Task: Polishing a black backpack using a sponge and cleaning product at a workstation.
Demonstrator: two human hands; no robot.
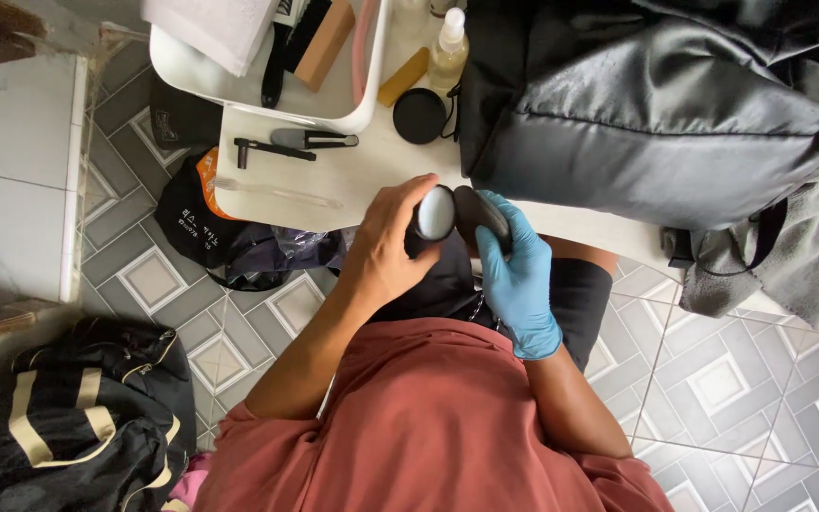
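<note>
Fingers of the bare left hand (386, 248) wrap a small round object with a pale blue-grey face (435, 213), hiding its sides and back, so its exact kind cannot be made out. The right hand in a light blue rubber glove (516, 275) grips a dark, rounded, shoe-like item (482, 214) pressed right against that round object; most of the dark item is covered by the gloved fingers. Both are held just in front of the near edge of the white table (372, 171), above the person's lap. The round object looks smooth and matte, with a darker rim around the pale face.

On the table, a white plastic tray (357, 114), cut off by the top of the frame, holds a folded white cloth (215, 28), a black-handled brush (277, 66) and a brown wooden block (324, 43). Beside the tray stand a clear spray bottle (448, 52) and a round black tin lid (419, 116). A large shiny black leather bag (646, 123) fills the table's right side, atop a grey cloth (789, 256). On the tiled floor lies a black bag with tan stripes (78, 417).
</note>
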